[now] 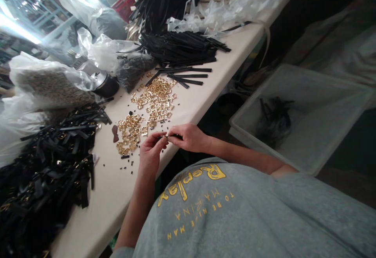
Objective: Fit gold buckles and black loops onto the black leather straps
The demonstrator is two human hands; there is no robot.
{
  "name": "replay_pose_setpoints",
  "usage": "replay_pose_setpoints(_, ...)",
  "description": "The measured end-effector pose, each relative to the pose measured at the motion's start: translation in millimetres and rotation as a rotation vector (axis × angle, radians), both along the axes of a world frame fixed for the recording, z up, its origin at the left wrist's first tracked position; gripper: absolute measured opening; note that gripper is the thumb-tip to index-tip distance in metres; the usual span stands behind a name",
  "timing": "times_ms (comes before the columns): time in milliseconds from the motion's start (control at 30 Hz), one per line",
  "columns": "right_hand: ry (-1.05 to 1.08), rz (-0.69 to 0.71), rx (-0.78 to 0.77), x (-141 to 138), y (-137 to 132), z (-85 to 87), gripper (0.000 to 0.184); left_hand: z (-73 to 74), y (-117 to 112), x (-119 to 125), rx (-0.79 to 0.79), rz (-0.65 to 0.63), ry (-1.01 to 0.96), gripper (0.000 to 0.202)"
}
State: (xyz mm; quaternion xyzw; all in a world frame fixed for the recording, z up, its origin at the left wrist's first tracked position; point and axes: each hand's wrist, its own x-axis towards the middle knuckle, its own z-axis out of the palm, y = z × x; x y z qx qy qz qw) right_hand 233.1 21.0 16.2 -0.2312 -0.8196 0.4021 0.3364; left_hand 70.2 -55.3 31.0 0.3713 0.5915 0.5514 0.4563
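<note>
At centre frame, over the white table's (188, 105) edge, my left hand (150, 152) and right hand (189, 137) both pinch one thin black strap (173, 136). If my grip slips, it could drop off the edge. Loose gold metal buckles (152, 105) scatter easily. My grey shirt (249, 215) reads "Replay".
</note>
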Motion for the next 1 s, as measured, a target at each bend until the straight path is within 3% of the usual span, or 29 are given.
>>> replay_pose_setpoints(167, 0.031, 0.18, -0.183, 9, 4, 10.0, 0.012, 3.3, -1, -10, -0.048, -0.035, -0.222, 0.028)
replay_pose_setpoints(300, 0.02, 0.215, -0.272, 13, 2, 15.2, 0.012, 6.5, -3, -19, -0.03, -0.017, -0.275, 0.029)
replay_pose_setpoints(767, 0.132, 0.155, -0.201, -1, -9, 12.9, 0.013, -2.7, -8, -13, -0.086, -0.085, -0.4, 0.036)
replay_pose_setpoints(1000, 0.116, 0.17, -0.149, 0, -9, 12.9, 0.011, -15.3, -3, -5, -0.061, 0.002, -0.446, 0.031)
